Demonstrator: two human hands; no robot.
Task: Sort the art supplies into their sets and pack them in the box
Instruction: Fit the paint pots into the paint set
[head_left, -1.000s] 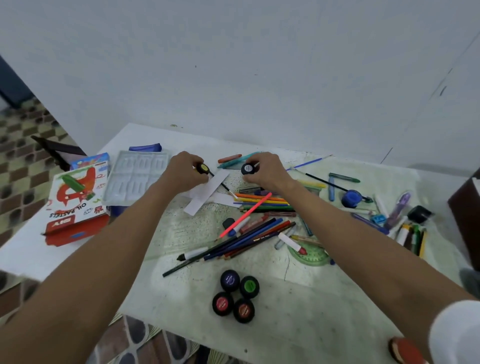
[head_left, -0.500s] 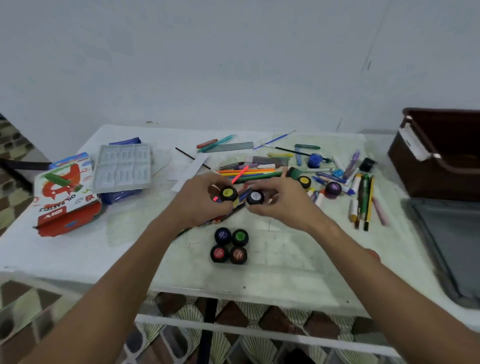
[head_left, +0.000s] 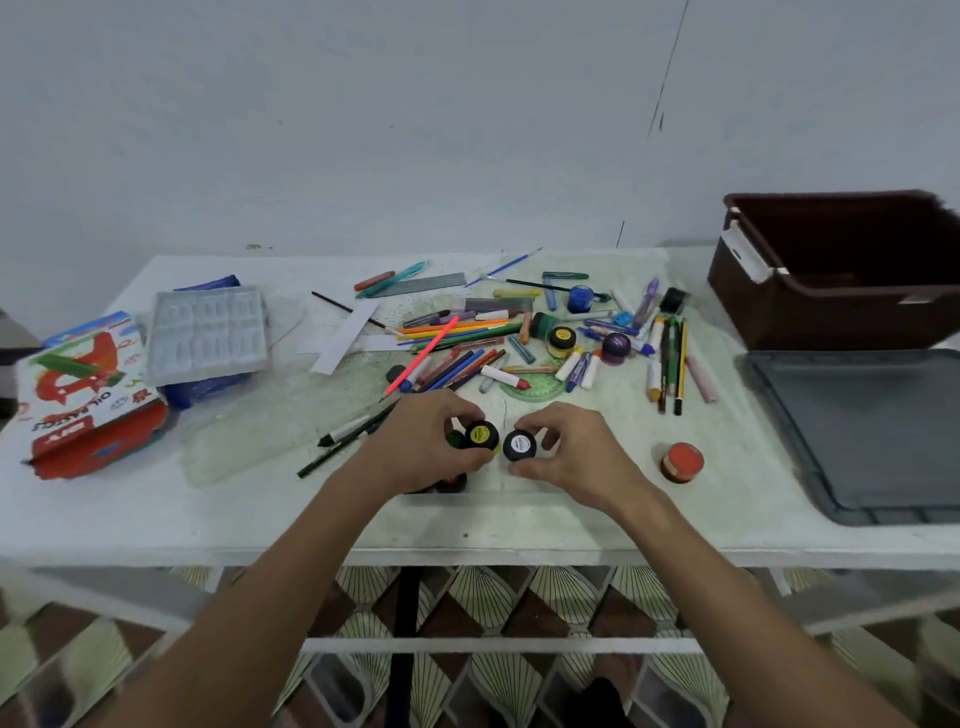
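Near the table's (head_left: 156, 519) front edge, the left hand (head_left: 415, 447) pinched a yellow-labelled paint pot (head_left: 481, 435) while the right hand (head_left: 576, 457) pinched a white-labelled paint pot (head_left: 519, 445), the two pots just beside each other. A red-lidded pot (head_left: 681, 461) stood right of them, and the brown box (head_left: 841, 270) sat at the table's far right corner.

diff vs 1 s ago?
Both hands came toward the table's near edge, left hand gripping the yellow-lidded black paint pot, right hand the white-lidded black paint pot, down beside the grouped pots. Pencil pile and brown plastic box unmoved.
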